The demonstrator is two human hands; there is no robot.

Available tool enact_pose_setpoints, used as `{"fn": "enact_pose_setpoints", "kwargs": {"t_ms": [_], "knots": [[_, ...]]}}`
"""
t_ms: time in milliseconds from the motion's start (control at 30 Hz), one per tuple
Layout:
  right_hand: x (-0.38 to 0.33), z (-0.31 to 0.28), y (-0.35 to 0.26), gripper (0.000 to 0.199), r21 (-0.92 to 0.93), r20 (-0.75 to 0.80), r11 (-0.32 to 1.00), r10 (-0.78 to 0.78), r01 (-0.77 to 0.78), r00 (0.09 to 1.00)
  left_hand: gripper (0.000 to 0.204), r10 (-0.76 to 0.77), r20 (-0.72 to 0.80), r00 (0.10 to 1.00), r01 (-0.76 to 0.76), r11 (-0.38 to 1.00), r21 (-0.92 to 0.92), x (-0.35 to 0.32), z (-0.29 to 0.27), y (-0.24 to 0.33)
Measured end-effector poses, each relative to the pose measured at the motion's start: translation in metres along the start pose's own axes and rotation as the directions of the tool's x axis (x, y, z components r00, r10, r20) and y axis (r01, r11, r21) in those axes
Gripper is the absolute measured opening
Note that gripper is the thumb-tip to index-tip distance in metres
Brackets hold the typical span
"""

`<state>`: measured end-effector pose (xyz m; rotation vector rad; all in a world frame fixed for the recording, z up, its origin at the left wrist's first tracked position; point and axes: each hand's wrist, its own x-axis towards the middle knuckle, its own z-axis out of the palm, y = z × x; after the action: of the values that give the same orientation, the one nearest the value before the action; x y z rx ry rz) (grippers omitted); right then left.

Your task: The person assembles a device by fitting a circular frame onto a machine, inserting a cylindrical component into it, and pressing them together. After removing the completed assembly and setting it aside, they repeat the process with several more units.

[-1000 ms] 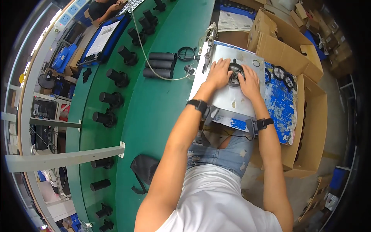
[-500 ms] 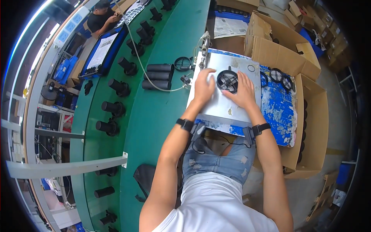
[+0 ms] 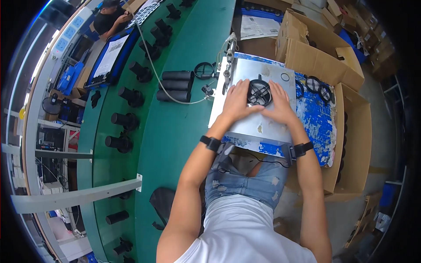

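Observation:
A black round spoked plastic ring (image 3: 259,92) with a short stub on its far side lies on a silver metal plate (image 3: 252,127). My left hand (image 3: 238,101) rests along its left side, fingers stretched out and pointing away from me. Along the right side my right hand (image 3: 279,104) lies the same way, its fingers extended. Both thumbs come together at the near edge of the ring. The hands frame the ring and seem to touch its rim; neither is wrapped round it. A thin small ring (image 3: 285,77) lies at the plate's far right corner.
A metal clamp fixture (image 3: 229,65) stands at the plate's left edge. More spoked rings (image 3: 313,84) lie on the scuffed blue board (image 3: 313,127). Cardboard boxes (image 3: 322,59) flank it. Black cylinders (image 3: 176,85) and a hose sit on the green bench (image 3: 171,131). Another person (image 3: 109,19) sits far left.
My left hand has moved right, up against the ring's left side. The right hand has shifted slightly, and the two thumbs have come together. The ring stays on the plate.

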<state>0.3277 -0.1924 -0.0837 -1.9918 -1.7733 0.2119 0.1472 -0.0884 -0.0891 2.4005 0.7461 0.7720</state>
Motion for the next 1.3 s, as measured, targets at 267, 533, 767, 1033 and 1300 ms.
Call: {"fn": "enact_pose_setpoints", "kwargs": {"t_ms": [267, 533, 767, 1033, 1300], "knots": [[0.023, -0.030, -0.020, 0.024, 0.228, -0.072, 0.955, 0.208, -0.187, 0.975, 0.103, -0.136, -0.005, 0.991, 0.136, 0.991, 0.016, 0.001, 0.004, 0.006], [0.019, -0.020, -0.013, 0.019, 0.087, -0.092, 0.978, 0.197, -0.189, 0.976, 0.104, -0.144, -0.001, 0.990, 0.144, 0.989, 0.015, -0.002, 0.007, 0.009], [0.011, -0.034, -0.005, 0.019, 0.225, -0.366, 0.973, 0.137, -0.055, 0.921, 0.108, -0.134, 0.001, 0.991, 0.134, 0.991, 0.017, 0.002, 0.007, 0.010], [0.010, 0.018, -0.025, 0.088, 0.007, -0.134, 1.000, -0.005, 0.006, 0.991, 0.089, -0.026, 0.072, 0.997, 0.026, 1.000, -0.003, -0.005, 0.001, -0.009], [0.004, 0.014, -0.034, 0.086, -0.200, -0.153, 0.978, 0.036, -0.067, 0.988, 0.014, -0.479, -0.414, 0.774, 0.273, 0.842, -0.465, 0.003, -0.089, -0.057]]}}
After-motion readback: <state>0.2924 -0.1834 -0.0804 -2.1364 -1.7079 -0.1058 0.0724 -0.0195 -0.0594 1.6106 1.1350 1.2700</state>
